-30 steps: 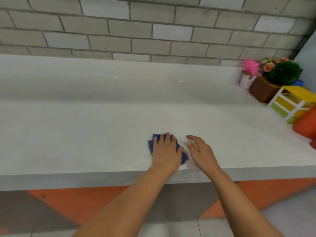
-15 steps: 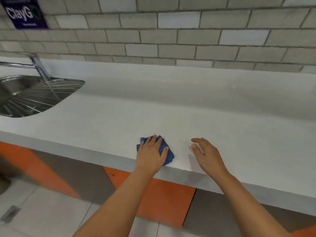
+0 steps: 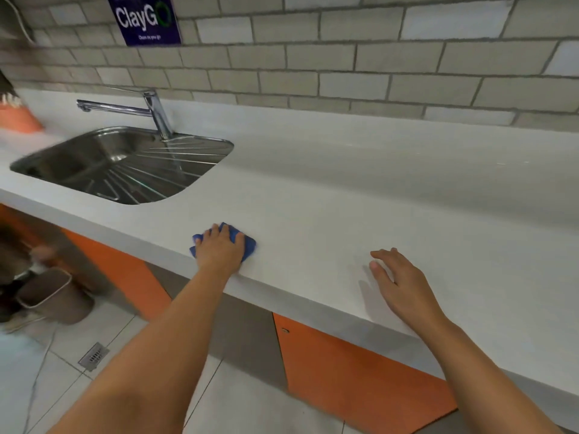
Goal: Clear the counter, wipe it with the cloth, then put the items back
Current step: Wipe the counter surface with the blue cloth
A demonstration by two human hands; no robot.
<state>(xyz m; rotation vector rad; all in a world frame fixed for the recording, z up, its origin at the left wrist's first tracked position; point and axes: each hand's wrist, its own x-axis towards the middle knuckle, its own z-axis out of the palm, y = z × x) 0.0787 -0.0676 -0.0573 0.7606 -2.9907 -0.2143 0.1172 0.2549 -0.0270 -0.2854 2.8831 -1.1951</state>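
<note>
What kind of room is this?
Probably a kitchen or pantry: a steel sink with a tap is set in a white counter, and the left hand presses a blue cloth on it.

I see a steel sink (image 3: 125,164) — a chrome faucet (image 3: 150,111) rises at its back edge, a purple ClayGo sign (image 3: 144,20) hangs on the brick wall (image 3: 376,57) above it, a brown bin (image 3: 53,296) stands below it.
</note>
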